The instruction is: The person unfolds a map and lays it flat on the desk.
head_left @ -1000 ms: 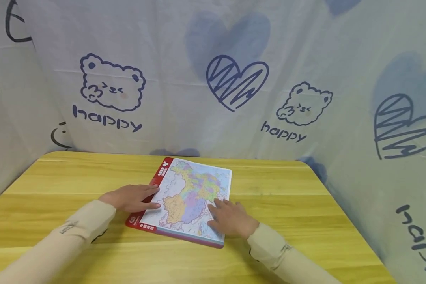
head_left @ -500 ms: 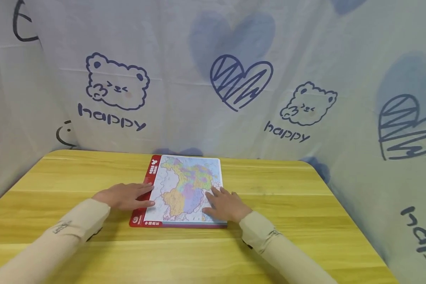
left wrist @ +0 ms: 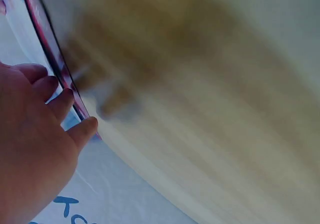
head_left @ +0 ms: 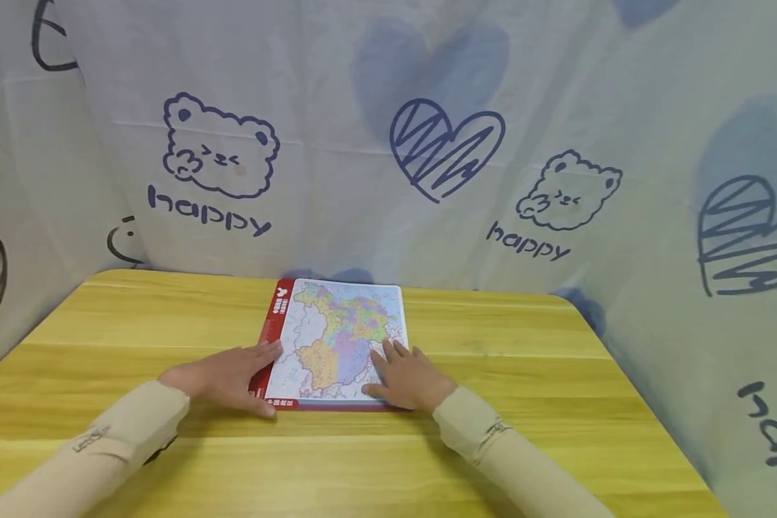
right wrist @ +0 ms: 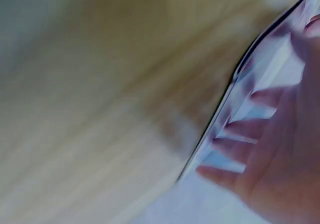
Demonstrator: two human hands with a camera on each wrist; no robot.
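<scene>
Map board with a red strip along its left edge lies flat on the yellow wood-grain worktop, near the far edge and about midway across. Pale cloth printed with blue bears, hearts and the word "happy" hangs behind and on both sides of the worktop. Both forearms, in beige sleeves, reach in from the near edge. Left hand lies flat with fingers straight, touching the board's red left edge. Right hand rests spread and relaxed on the board's near right corner, gripping nothing. Both wrist views are blurred.
</scene>
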